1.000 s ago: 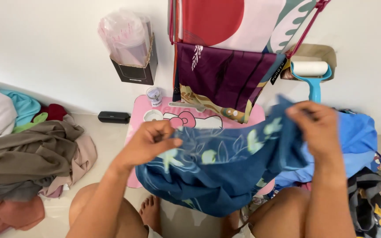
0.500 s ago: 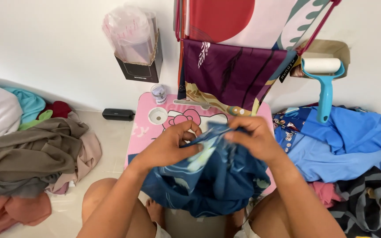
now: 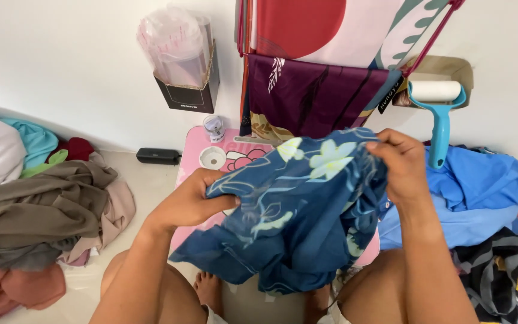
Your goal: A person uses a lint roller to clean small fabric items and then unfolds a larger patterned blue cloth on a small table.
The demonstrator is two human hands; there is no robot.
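Observation:
A dark blue cloth with pale flowers and leaf outlines (image 3: 295, 204) hangs spread between my two hands above a small pink table (image 3: 196, 165). My left hand (image 3: 190, 201) grips its left edge, fingers curled into the fabric. My right hand (image 3: 400, 162) pinches the upper right edge, held higher. The cloth's lower part droops in folds over my lap and hides most of the tabletop.
A heap of brown, beige, white and teal clothes (image 3: 37, 210) lies left. Blue and patterned garments (image 3: 475, 192) pile up right. Behind hang a purple cloth (image 3: 319, 96), a blue lint roller (image 3: 439, 114), a box of plastic bags (image 3: 181, 60) and a small jar (image 3: 213, 128).
My hands, close together half a second ago with the cloth bunched, have moved apart. The right hand rose to the right, and the cloth is now stretched open.

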